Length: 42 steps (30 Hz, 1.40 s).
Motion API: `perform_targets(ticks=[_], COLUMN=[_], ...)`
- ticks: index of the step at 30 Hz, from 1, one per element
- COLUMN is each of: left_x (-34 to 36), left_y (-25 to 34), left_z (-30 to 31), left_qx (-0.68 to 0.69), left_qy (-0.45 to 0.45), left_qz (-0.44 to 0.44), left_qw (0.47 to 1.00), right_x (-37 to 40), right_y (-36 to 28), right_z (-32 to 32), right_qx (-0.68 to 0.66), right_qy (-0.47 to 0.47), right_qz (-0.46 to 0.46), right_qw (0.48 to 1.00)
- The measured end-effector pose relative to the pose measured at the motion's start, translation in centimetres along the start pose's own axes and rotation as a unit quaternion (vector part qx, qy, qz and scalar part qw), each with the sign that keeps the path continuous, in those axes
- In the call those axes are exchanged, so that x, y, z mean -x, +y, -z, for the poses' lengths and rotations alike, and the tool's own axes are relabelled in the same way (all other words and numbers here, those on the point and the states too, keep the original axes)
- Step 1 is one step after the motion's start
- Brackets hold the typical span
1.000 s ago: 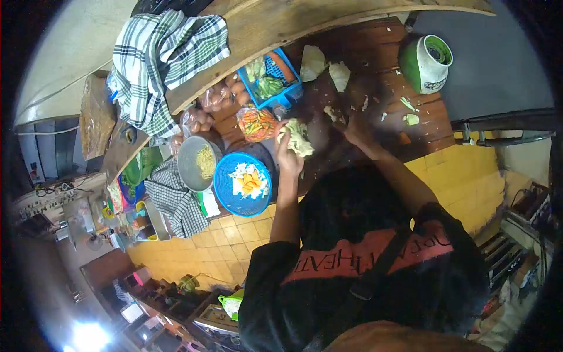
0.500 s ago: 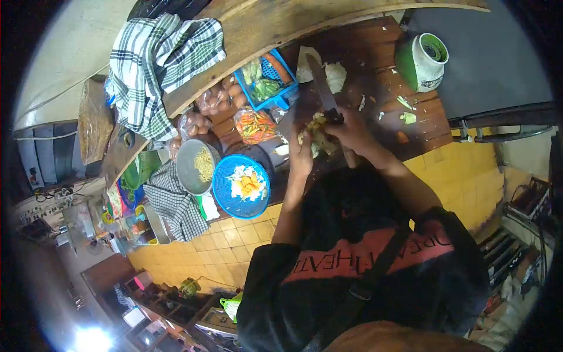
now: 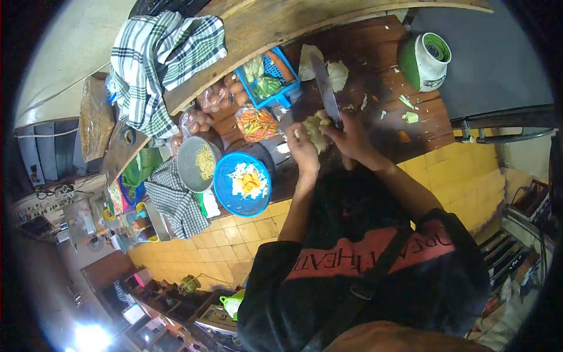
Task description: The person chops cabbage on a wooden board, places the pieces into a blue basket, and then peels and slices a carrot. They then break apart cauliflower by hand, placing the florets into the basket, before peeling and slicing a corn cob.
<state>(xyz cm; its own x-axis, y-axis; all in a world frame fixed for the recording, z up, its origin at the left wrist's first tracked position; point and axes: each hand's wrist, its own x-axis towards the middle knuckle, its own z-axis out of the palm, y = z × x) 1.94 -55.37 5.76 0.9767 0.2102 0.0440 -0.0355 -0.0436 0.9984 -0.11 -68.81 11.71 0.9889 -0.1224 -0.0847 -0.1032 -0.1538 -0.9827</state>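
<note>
My right hand (image 3: 355, 139) is closed round the handle of a knife (image 3: 325, 91), its broad blade pointing away from me over the table. My left hand (image 3: 305, 154) grips a lumpy, pale yellow-green vegetable (image 3: 316, 130) close beside the knife's handle end. The fingers of both hands nearly meet around this piece. Beyond the blade tip lie pale leaf-like pieces (image 3: 338, 76) on the dark wooden table (image 3: 372, 53). Partly hidden below my right hand is the end of a brown, rod-like thing (image 3: 348, 163).
Left of my hands stand a blue colander (image 3: 221, 190) with cut vegetables and a grey bowl (image 3: 186, 170) with noodle-like strands. Behind them are a bag of chillies (image 3: 257, 124), bagged eggs (image 3: 214, 98) and a blue basket (image 3: 274, 101). A green-white appliance base (image 3: 432, 70) stands far right.
My left hand has turned slightly and shifted around the pale vegetable, showing more of it. The knife has tilted a little and moved slightly right with my right hand.
</note>
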Motion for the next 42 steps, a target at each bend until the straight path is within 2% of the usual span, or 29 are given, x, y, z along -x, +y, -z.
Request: perform_targets(ticks=[1, 2, 4, 5, 7, 8, 10, 11, 13, 14, 16, 17, 19, 20, 22, 23, 26, 28, 29, 31, 32, 34, 35, 37, 38, 40, 41, 42], left_x=[-1.2, -2.2, -2.6, -2.7, -2.5, -2.5, -2.4, -2.2, -1.8, -1.5, -1.0, -0.9, -0.7, -0.8, -0.9, -0.8, -0.3, -0.4, -0.4, -0.5, -0.4, -0.5, -0.5, -0.2, 0.0, 0.4, 0.5, 0.5], left_y=[-4.1, -4.4, -2.3, -1.5, -0.5, 0.1, -0.1, -0.3, 0.4, 0.9, 1.8, 1.8, 1.2, 1.0, 0.4, 0.2, 3.2, 2.5, 2.2, 2.8, 2.7, 2.2, 1.9, 1.7, 1.8, 2.4, 2.4, 2.1], left_z=[0.5, 1.3, 3.3, 4.2, 4.9, 4.8, 4.9, 4.9, 4.5, 4.2, 3.8, 3.4, 2.9, 2.9, 3.0, 3.0, 2.1, 2.1, 2.1, 2.7, 2.7, 2.5, 2.5, 2.3, 2.4, 2.4, 2.3, 2.5], left_qx=[0.139, 0.193, 0.302, 0.368, 0.421, 0.453, 0.457, 0.462, 0.458, 0.454, 0.444, 0.445, 0.447, 0.447, 0.365, 0.304, 0.269, 0.226, 0.174, 0.022, 0.023, -0.006, -0.006, 0.158, 0.158, 0.224, 0.225, 0.226], left_qy=[0.068, 0.090, 0.015, -0.066, -0.073, -0.078, -0.098, -0.118, -0.114, -0.111, -0.121, -0.150, -0.176, -0.179, -0.205, -0.209, -0.243, -0.226, -0.237, -0.258, -0.257, -0.237, -0.233, -0.148, -0.145, -0.143, -0.129, -0.128], left_qz=[0.110, 0.177, 0.187, 0.182, 0.212, 0.219, 0.199, 0.179, 0.182, 0.187, 0.191, 0.173, 0.150, 0.152, 0.106, 0.109, 0.104, 0.132, 0.135, 0.160, 0.161, 0.114, 0.113, 0.195, 0.195, 0.200, 0.202, 0.202], left_qw=[0.982, 0.961, 0.935, 0.910, 0.879, 0.861, 0.861, 0.860, 0.863, 0.864, 0.867, 0.866, 0.864, 0.863, 0.902, 0.923, 0.926, 0.938, 0.946, 0.952, 0.953, 0.965, 0.966, 0.957, 0.957, 0.943, 0.945, 0.944], right_x=[0.3, 0.5, 0.1, -0.3, -1.2, -2.1, -2.8, -2.7, -3.0, -2.5, -0.7, -0.7, -0.5, -0.6, -1.0, -1.1, -1.0, -1.0, -1.1, -1.4, -1.3, -1.3, -1.1, -0.1, 0.0, 0.4, 0.3, 0.2], right_y=[-0.5, -0.2, 0.9, 1.8, 4.5, 6.6, 10.0, 10.7, 9.1, 7.6, -1.0, -0.7, 0.4, 0.9, 1.1, 1.1, 0.2, -1.5, -0.5, 3.3, 4.7, 5.1, 5.3, 1.9, 2.1, 2.8, 3.0, 3.1], right_z=[0.0, 0.0, 0.4, 0.7, 0.3, 0.0, -0.7, -0.6, -0.5, -0.2, 0.3, -0.3, -1.3, -1.3, -1.2, -0.9, 0.3, 1.1, 0.9, 0.2, -0.1, -0.6, -0.4, 0.2, 0.1, 0.0, -0.1, -0.2], right_qx=[-0.038, -0.039, 0.100, 0.100, 0.227, 0.226, 0.294, 0.294, 0.192, 0.192, 0.081, 0.081, -0.064, -0.065, -0.169, -0.168, -0.085, -0.118, -0.118, -0.145, -0.144, 0.019, 0.019, -0.003, -0.003, 0.089, 0.090, 0.079], right_qy=[-0.023, -0.025, -0.019, -0.018, 0.016, 0.015, 0.111, 0.109, 0.052, 0.050, -0.048, -0.045, -0.056, -0.052, -0.033, -0.031, -0.032, -0.102, -0.102, -0.028, -0.029, 0.061, 0.057, 0.021, 0.019, -0.055, -0.055, -0.046], right_qz=[-0.057, -0.057, 0.023, 0.024, 0.097, 0.100, 0.129, 0.129, 0.006, 0.006, -0.087, -0.088, -0.149, -0.149, -0.087, -0.086, -0.041, -0.157, -0.158, -0.111, -0.111, 0.004, 0.006, 0.034, 0.034, -0.026, -0.027, 0.013], right_qw=[0.997, 0.997, 0.995, 0.995, 0.969, 0.969, 0.940, 0.941, 0.980, 0.980, 0.992, 0.992, 0.985, 0.985, 0.981, 0.982, 0.995, 0.975, 0.975, 0.983, 0.983, 0.998, 0.998, 0.999, 0.999, 0.994, 0.994, 0.996])
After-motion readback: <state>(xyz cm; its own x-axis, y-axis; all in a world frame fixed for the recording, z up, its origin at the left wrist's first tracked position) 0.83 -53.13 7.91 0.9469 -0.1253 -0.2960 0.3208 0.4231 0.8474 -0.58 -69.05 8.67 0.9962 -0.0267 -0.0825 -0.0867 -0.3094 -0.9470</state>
